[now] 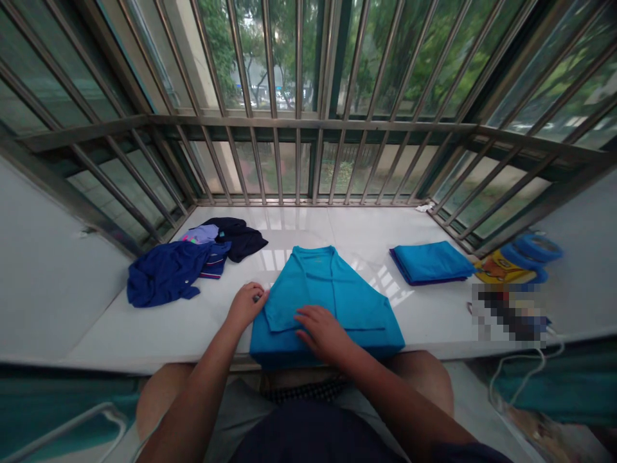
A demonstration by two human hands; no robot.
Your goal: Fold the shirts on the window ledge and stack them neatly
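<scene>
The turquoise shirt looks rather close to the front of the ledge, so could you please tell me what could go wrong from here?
The lower end of the turquoise shirt reaches the front edge of the white ledge, so it might slip toward the lap. The right hand lies over the folded layers and could drag them into creases. The ledge looks glossy, so the cloth may shift.

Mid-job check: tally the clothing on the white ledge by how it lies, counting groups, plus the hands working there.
Laid-out turquoise garment: 1
Folded stack: 1
Crumpled heap: 1
Hands: 2, left hand and right hand
Total: 5
Separate pieces inside the stack and heap overlap too much to count surely.
</scene>
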